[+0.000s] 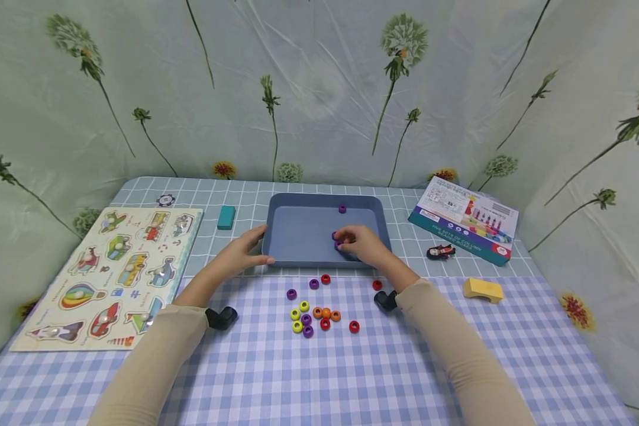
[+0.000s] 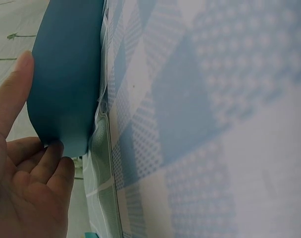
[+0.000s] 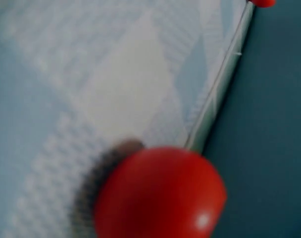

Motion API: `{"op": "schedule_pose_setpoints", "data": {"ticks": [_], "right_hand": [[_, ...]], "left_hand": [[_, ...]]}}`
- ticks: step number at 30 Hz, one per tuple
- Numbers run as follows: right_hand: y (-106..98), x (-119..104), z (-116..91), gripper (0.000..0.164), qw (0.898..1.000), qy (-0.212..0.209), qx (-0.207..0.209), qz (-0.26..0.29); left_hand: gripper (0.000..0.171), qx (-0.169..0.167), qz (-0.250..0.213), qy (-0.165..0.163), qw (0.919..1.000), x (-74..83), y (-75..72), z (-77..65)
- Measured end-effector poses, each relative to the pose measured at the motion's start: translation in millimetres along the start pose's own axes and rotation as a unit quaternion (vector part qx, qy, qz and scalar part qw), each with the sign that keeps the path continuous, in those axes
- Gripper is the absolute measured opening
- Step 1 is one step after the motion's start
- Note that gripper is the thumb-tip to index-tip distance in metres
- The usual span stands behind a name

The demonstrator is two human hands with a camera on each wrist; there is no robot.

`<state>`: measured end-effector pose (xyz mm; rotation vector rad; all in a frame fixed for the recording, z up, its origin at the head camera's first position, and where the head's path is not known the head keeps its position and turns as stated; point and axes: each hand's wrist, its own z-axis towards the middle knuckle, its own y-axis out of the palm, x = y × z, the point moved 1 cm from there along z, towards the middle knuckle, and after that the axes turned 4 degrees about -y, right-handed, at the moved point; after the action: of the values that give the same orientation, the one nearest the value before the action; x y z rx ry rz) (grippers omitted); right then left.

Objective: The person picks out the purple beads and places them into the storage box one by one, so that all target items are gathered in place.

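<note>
A blue-grey tray (image 1: 327,264) lies in the middle of the table. My left hand (image 1: 239,253) is at its left end, fingers by the left side and thumb against the front left corner. In the left wrist view, the fingers (image 2: 51,163) touch the tray wall (image 2: 66,74). My right hand (image 1: 363,244) reaches over the front right of the tray, pinching a purple bead (image 1: 337,245) between thumb and finger. Another purple bead (image 1: 334,235) shows right at the fingertips. Farther back in the tray lies a purple bead (image 1: 342,209).
Several yellow (image 1: 297,326), orange (image 1: 336,316), purple (image 1: 291,293) and red beads (image 1: 354,326) lie before the tray. A red bead (image 3: 160,198) fills the right wrist foreground. Left are a puzzle board (image 1: 112,278) and teal block (image 1: 226,218); right, a box (image 1: 465,219), figure (image 1: 441,252) and yellow block (image 1: 483,290).
</note>
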<state>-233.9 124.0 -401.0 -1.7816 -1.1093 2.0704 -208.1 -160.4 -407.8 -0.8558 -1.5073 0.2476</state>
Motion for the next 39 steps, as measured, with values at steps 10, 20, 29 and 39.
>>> {"op": "schedule_pose_setpoints", "data": {"ticks": [10,20,29,39], "right_hand": [[-1,-24,-24,0.029,0.990,-0.114,0.002,0.077],[27,-51,-48,0.031,0.972,-0.197,-0.096,0.084],[44,-32,-42,0.030,0.977,-0.157,-0.143,-0.017],[48,-32,-42,0.024,0.974,-0.146,-0.150,-0.089]], "left_hand": [[0.087,0.002,0.006,0.001,1.0000,0.0,-0.3,0.3],[0.086,0.003,0.002,0.004,1.0000,0.0,-0.2,1.0],[0.085,0.003,0.002,-0.005,1.0000,0.7,0.7,1.3],[0.086,-0.003,0.001,0.005,1.0000,0.1,0.1,-0.2]]}}
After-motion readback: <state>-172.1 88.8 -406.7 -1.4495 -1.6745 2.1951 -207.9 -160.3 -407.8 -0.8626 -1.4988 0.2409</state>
